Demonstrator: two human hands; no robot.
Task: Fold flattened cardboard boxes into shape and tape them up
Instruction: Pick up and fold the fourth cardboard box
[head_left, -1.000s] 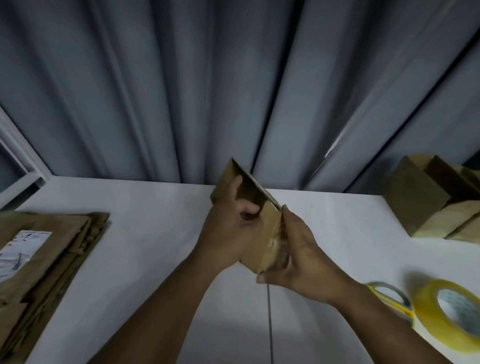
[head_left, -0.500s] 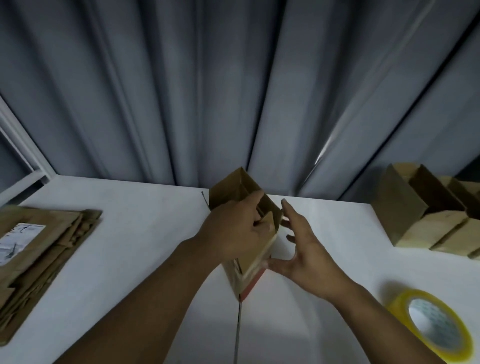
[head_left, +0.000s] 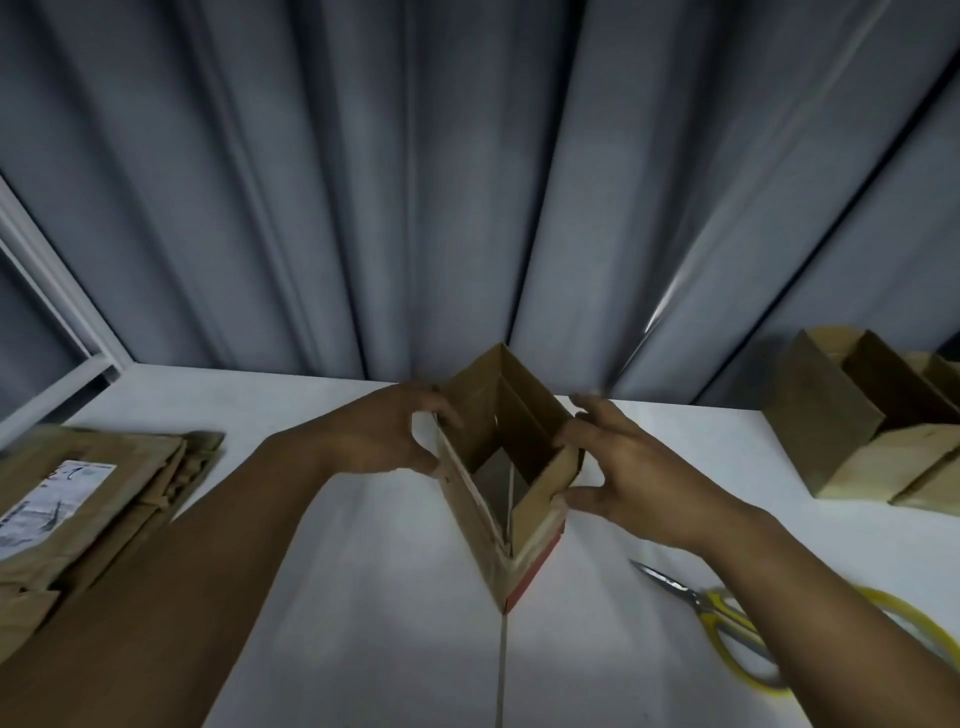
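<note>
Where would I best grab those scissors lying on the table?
Likely by the yellow handles, coming from the near right: the scissors lie flat, closed blades pointing far-left. The right forearm hides part of the handles.

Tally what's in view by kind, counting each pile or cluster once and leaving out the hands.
Open cardboard box: 1
Stack of flattened cardboard: 1
Cluster of folded boxes: 1
Scissors: 1
Yellow tape roll: 1
Total: 5
</note>
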